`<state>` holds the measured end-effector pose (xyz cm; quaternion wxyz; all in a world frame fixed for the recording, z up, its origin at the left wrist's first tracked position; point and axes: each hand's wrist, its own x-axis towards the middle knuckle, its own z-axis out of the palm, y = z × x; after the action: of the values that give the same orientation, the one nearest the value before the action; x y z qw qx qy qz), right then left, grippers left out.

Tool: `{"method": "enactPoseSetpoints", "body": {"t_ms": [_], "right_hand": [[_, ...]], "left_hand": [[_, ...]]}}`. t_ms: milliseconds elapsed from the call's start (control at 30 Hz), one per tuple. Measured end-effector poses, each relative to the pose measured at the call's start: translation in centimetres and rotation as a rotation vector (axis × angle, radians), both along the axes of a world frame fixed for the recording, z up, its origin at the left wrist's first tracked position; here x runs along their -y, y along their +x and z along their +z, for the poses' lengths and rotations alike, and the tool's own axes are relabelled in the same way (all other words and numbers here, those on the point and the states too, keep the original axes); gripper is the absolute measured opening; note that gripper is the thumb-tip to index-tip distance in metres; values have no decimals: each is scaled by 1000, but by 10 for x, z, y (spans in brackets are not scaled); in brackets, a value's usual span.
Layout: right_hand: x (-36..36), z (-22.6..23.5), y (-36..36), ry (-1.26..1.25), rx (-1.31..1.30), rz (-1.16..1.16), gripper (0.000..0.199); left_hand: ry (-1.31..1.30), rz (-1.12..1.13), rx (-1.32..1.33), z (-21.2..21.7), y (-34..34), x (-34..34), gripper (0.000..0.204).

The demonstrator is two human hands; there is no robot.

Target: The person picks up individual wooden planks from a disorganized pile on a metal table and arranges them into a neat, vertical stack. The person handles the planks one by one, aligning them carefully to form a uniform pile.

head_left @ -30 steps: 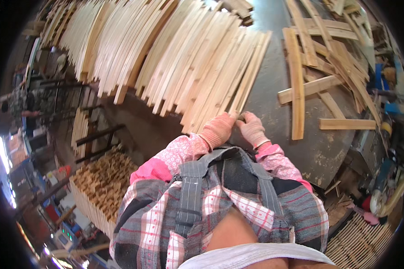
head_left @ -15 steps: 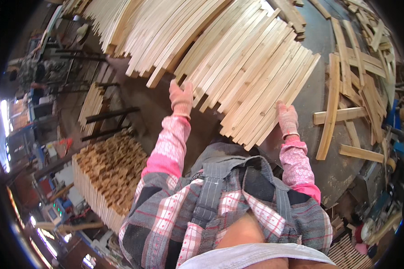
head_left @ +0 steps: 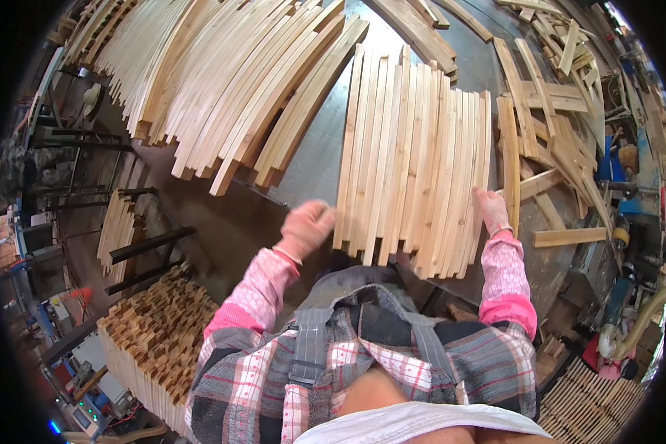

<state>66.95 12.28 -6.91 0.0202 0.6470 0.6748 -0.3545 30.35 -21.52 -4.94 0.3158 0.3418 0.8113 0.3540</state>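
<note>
Left hand (head_left: 308, 226): curled, blurred, pinch unclear | between hands: long, pale wooden strips (head_left: 414, 163) on smooth grey table (head_left: 312, 166) | right hand (head_left: 490, 210): at strips' edge, pinch unclear

The person's left forearm (head_left: 255, 292) reaches forward and inward to the near edge of the table (head_left: 312, 169), the gloved left hand (head_left: 308, 226) slightly blurred, fingers curled toward the right. The right forearm (head_left: 505, 275) extends nearly straight forward; the gloved right hand (head_left: 492, 210) sits beyond that edge, angled forward and left.
</note>
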Motion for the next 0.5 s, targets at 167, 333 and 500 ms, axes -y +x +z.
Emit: {"method": "enactPoseSetpoints", "body": {"t_ms": [167, 333, 500], "right_hand": [[10, 5, -19, 173, 15, 104, 43], [16, -41, -9, 298, -751, -194, 64], [22, -21, -9, -103, -1027, -322, 65]], "left_hand": [[454, 194, -47, -78, -62, -95, 35], [712, 387, 294, -94, -33, -154, 58], [659, 192, 999, -64, -28, -127, 72]]}}
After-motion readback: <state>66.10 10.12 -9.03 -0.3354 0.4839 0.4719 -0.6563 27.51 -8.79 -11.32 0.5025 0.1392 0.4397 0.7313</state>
